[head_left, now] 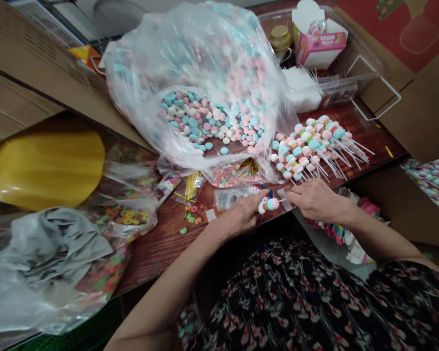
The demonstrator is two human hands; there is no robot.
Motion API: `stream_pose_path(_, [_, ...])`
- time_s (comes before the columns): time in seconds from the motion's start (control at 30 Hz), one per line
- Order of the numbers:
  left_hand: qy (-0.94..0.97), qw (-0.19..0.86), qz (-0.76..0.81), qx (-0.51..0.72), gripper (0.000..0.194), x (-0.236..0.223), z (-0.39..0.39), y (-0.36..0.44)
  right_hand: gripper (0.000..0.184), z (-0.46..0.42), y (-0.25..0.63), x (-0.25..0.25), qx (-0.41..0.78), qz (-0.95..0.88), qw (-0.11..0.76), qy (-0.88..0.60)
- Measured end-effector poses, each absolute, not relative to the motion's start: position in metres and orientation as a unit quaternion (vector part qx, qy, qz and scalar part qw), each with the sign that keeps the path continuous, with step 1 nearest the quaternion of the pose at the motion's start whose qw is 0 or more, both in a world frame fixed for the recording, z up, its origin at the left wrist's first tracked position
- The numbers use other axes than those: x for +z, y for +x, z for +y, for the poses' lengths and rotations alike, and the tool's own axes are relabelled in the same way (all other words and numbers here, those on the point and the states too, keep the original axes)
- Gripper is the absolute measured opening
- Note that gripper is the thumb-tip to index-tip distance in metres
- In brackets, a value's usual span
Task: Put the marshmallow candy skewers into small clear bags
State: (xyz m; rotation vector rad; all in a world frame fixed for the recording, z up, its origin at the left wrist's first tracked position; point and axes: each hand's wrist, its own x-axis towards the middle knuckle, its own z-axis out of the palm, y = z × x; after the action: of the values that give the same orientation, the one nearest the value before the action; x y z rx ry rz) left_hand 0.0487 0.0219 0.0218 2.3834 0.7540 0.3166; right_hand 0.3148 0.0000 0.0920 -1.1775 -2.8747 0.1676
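Tabletop (pixel 164 251); candy stick (pixel 269 205) partly behind fingers (pixel 291 194)

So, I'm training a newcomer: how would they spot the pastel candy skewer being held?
Find the big clear plastic bag of pastel candies on the reddish wooden table. By the near edge, between left hand and right hand, is the pastel candy skewer. Similar pastel skewers lie heaped; only this one is held.

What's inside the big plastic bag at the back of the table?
Through the front of the plastic bag, loose rounded pieces show in pink, blue and white. Cloudy film blurs those higher up; whatever lies deeper is covered.
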Motion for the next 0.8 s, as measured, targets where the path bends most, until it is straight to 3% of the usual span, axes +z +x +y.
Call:
stream_pose_path(0.2, [0.893, 0.327, 0.290, 0.103, 0.088, 0.036, 0.024, 0.050, 0.020, 0.005, 0.314, 0.086, 0.058, -0.923, 0.032, -0.378])
stream_pose_path(0.33, [0.906, 0.172, 0.382, 0.059, 0.092, 0.051, 0.028, 0.044, 0.021, 0.009, 0.317, 0.079, 0.070, -0.919, 0.084, -0.378])
stream_pose_path(0.4, [0.892, 0.084, 0.443, 0.030, 0.079, 0.056, 0.028, 0.040, 0.022, 0.010, 0.316, 0.071, 0.083, -0.912, 0.121, -0.384])
stream_pose_path(0.5, [0.879, 0.043, 0.474, 0.010, 0.040, 0.057, 0.026, 0.034, 0.022, 0.009, 0.312, 0.057, 0.113, -0.894, 0.179, -0.394])
stream_pose_path(0.6, [0.873, 0.103, 0.477, 0.010, 0.017, 0.051, 0.025, 0.030, 0.023, 0.006, 0.306, 0.045, 0.124, -0.887, 0.201, -0.398])
stream_pose_path(0.8, [0.818, 0.333, 0.469, -0.024, 0.027, 0.056, 0.028, 0.038, 0.023, 0.003, 0.301, 0.040, 0.022, -0.905, 0.201, -0.374])
